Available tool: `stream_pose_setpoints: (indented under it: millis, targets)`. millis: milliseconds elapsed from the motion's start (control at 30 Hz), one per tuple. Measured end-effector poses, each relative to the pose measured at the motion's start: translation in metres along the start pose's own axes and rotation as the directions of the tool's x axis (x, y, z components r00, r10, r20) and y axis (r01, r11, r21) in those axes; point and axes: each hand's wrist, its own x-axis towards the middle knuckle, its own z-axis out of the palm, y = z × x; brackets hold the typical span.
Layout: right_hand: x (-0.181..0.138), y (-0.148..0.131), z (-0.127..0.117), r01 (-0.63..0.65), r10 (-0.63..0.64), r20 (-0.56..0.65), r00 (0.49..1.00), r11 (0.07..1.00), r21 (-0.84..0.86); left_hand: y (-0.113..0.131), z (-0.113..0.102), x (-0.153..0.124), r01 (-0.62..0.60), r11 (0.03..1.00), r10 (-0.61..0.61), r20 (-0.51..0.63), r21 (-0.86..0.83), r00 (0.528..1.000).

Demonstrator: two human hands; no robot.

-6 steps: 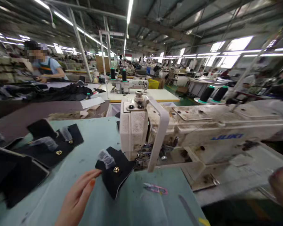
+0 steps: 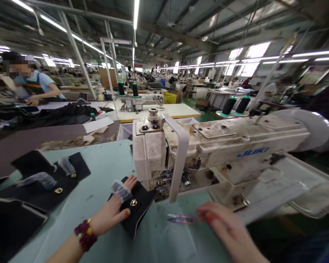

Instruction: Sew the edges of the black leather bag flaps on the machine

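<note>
My left hand [image 2: 111, 215], with a beaded bracelet at the wrist, lies flat on a black fabric piece [image 2: 138, 215]. Its fingers reach past a strap wrapped in clear plastic [image 2: 121, 190], and the thumb points at a gold clasp [image 2: 133, 202]. The piece's right edge is at the needle area of a white sewing machine [image 2: 149, 153]. Over the table's right part, my right hand [image 2: 224, 223] is open with loosely bent fingers. Just left of its fingertips are pink-handled thread snips [image 2: 182, 219], apparently untouched.
Several similar black pieces with gold clasps [image 2: 63, 179] lie on the green tabletop [image 2: 98, 160] at left. Black thread cones [image 2: 229, 106] stand behind the machine. A clear tray [image 2: 315, 186] sits at right. A co-worker [image 2: 33, 82] works at the far left.
My left hand has moved forward and right onto the black piece, its fingers passing the plastic-wrapped strap. My right hand has come in from the right edge to beside the snips.
</note>
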Motion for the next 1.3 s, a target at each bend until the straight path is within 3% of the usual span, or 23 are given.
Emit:
stream_pose_setpoints:
  millis: [33, 133, 200, 267, 367, 533, 700, 967, 1300]
  targets:
    - [-0.001, -0.007, 0.033, -0.032, 0.016, 0.145, 0.989, 0.994, 0.108, -0.002, -0.003, 0.008, -0.060, 0.998, 0.059, 0.028, 0.027, 0.998]
    - [0.009, -0.025, 0.120, -0.275, 0.186, 0.243, 0.952, 0.868, 0.413, 0.003, -0.013, 0.020, -0.168, 0.980, 0.159, 0.085, 0.108, 0.983]
    - [0.023, -0.034, 0.152, -0.419, 0.347, 0.237, 0.908, 0.720, 0.553, 0.013, -0.020, 0.018, -0.181, 0.974, 0.167, 0.110, 0.135, 0.980]
    - [0.035, -0.041, 0.166, -0.490, 0.434, 0.254, 0.865, 0.617, 0.616, 0.025, -0.025, 0.013, -0.167, 0.971, 0.149, 0.114, 0.172, 0.982]
    - [0.045, -0.047, 0.167, -0.504, 0.448, 0.264, 0.854, 0.591, 0.629, 0.040, -0.029, 0.009, -0.155, 0.955, 0.138, 0.086, 0.254, 0.987]
    - [0.046, -0.050, 0.164, -0.471, 0.443, 0.206, 0.873, 0.652, 0.594, 0.054, -0.029, 0.010, -0.146, 0.934, 0.137, 0.051, 0.326, 0.989]
    - [0.048, -0.048, 0.161, -0.450, 0.439, 0.159, 0.884, 0.713, 0.537, 0.066, -0.028, 0.009, -0.071, 0.942, 0.060, 0.042, 0.329, 0.997]
    - [0.058, -0.046, 0.148, -0.498, 0.439, 0.244, 0.865, 0.688, 0.527, 0.084, -0.024, 0.008, 0.049, 0.926, -0.039, -0.036, 0.375, 0.999]
    - [0.062, -0.056, 0.142, -0.484, 0.461, 0.173, 0.871, 0.736, 0.474, 0.090, -0.028, 0.015, 0.007, 0.903, 0.047, -0.114, 0.430, 0.992]
